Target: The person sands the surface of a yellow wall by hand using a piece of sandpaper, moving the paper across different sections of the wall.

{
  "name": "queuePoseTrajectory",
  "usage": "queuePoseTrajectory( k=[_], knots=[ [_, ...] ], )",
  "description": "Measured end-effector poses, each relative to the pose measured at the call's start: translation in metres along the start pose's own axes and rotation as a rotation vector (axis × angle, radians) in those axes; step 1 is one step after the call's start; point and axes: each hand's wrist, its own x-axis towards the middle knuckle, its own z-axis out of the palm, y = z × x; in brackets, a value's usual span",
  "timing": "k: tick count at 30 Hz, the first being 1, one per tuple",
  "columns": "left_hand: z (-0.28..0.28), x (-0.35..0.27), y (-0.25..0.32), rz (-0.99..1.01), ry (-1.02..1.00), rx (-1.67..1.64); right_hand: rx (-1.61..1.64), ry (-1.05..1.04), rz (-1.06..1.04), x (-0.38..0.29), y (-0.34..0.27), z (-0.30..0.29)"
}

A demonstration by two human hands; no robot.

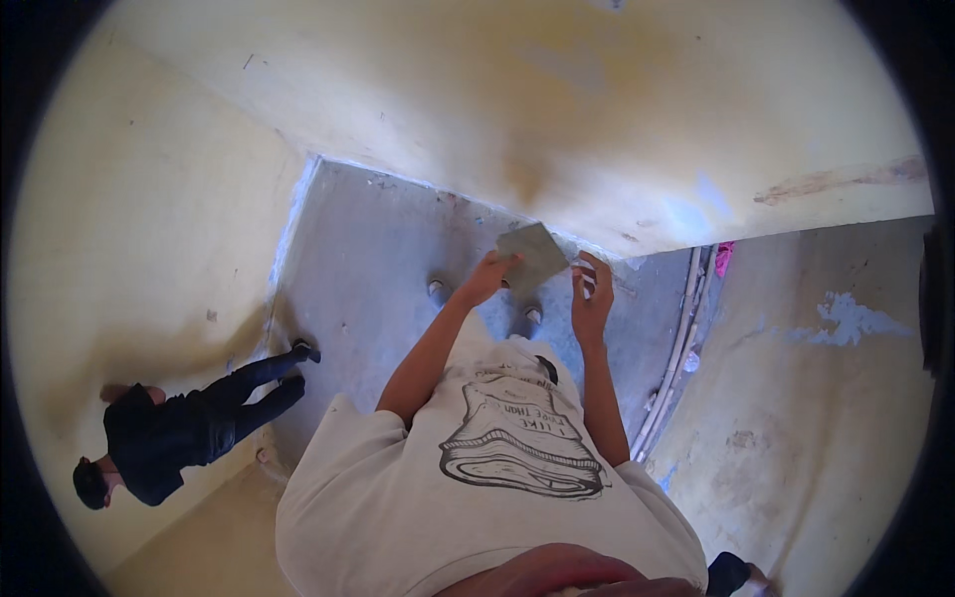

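My left hand (489,277) grips a flat, square grey-green sheet (536,257) by its near left corner, thumb on top. Its material cannot be told from here. Close to the sheet's right corner is my right hand (593,298), raised with bent, parted fingers. A gap shows between its thumb and fingers, and I see nothing held there. Both hands are in front of my body, above the floor and below the wall ahead.
Ahead rises a stained yellowish wall (462,97). Long poles or pipes (675,358) lie on the concrete floor (358,261) at right, near a pink item (724,259). A person in dark clothes (160,433) stands by the left wall; a dark sleeve (727,574) shows lower right.
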Motion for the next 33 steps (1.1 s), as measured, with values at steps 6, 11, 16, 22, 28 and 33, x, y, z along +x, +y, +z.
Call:
queuePoseTrajectory(
  k=[6, 11, 16, 22, 28, 33],
  knots=[
    [-0.044, 0.014, -0.017, 0.180, 0.673, -0.155, -0.177, 0.041, -0.156, 0.021, 0.034, -0.044],
    [-0.101, 0.057, 0.077, 0.535, 0.858, -0.008, -0.299, 0.155, -0.312, 0.086, 0.003, -0.040],
    [-0.109, 0.115, 0.168, 0.774, 1.157, 0.191, -0.244, 0.230, -0.451, 0.141, -0.056, -0.007],
    [0.050, 0.147, 0.211, 0.652, 0.745, 0.132, -0.352, 0.282, -0.470, 0.213, -0.058, 0.002],
    [0.026, 0.236, 0.230, 0.638, 0.885, -0.098, -0.971, 0.416, -0.337, 0.266, 0.013, 0.051],
    [-0.074, 0.223, 0.301, 0.660, 1.023, -0.539, -1.053, 0.486, -0.307, 0.282, 0.034, 0.066]
  ],
)
